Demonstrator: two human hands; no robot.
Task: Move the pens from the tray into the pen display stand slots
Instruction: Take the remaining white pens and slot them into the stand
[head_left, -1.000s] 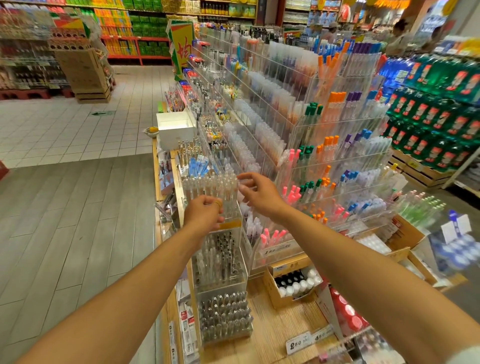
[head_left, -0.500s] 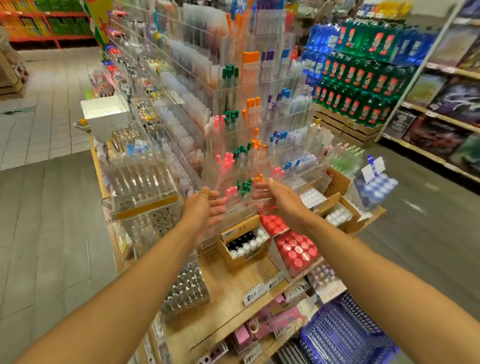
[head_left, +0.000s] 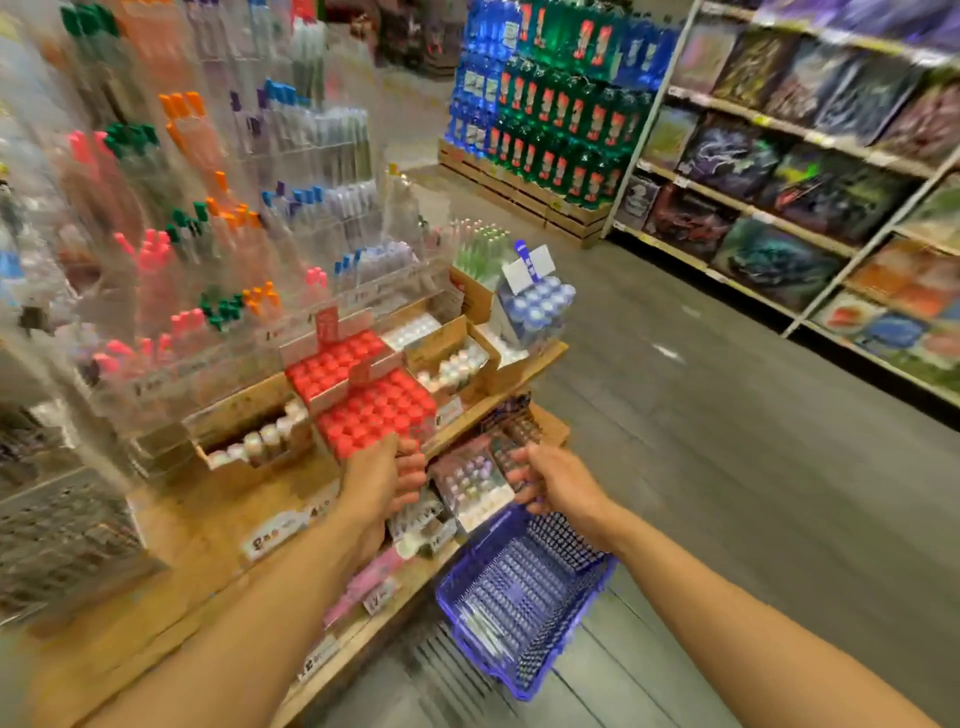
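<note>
With both your left hand (head_left: 382, 483) and right hand (head_left: 553, 480) loosely curled and holding nothing above the blue tray (head_left: 524, 597) off the bench's front edge, blur hides its pens, so a blind reach risks toppling the red-capped bottles (head_left: 363, 395).

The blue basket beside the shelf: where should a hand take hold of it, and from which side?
Judging from its pose, grip the near top rim of the blue basket from above: it stands open-topped on the floor, and the wooden shelf blocks its left side. No handle shows.
</note>
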